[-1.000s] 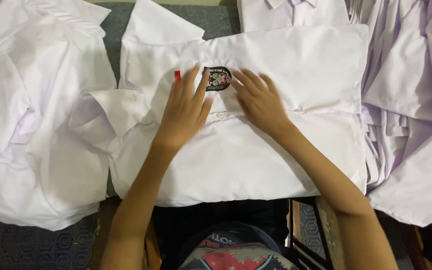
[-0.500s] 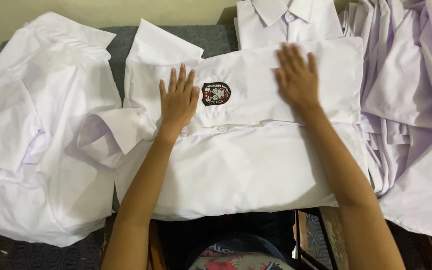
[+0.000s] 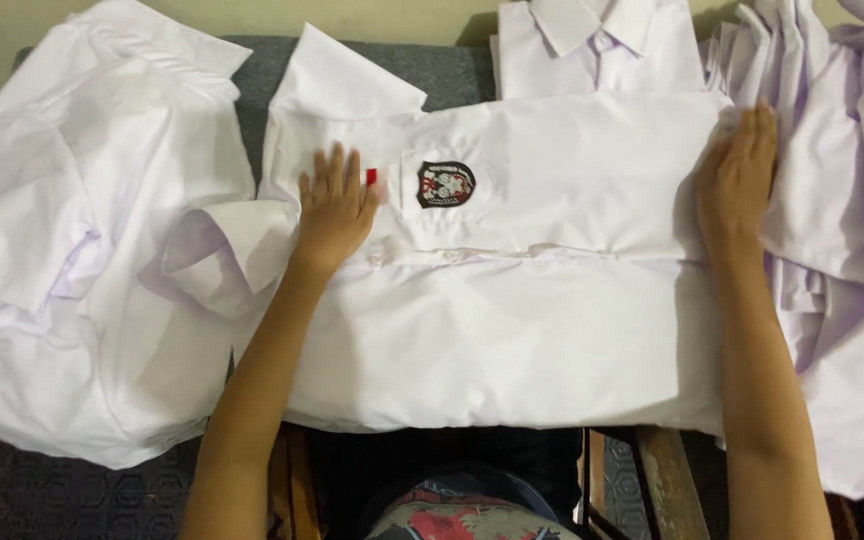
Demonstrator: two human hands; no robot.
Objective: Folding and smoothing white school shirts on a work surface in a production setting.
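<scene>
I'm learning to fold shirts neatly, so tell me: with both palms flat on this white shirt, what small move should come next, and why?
Probably fold the loose sleeve in over the body. The left hand lies flat beside the badge and the right hand has reached the far edge, so the white shirt looks smooth, while that sleeve sticks out crumpled on the left.

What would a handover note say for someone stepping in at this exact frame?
Left hand: flat, palm down on the white shirt, beside its chest badge.
Right hand: flat on the shirt's right edge, next to the pile of white shirts.
Done: shirt lies spread across the surface, front panel pressed flat.
Left: left sleeve sticks out unfolded; crumpled shirt lies at far left.
</scene>
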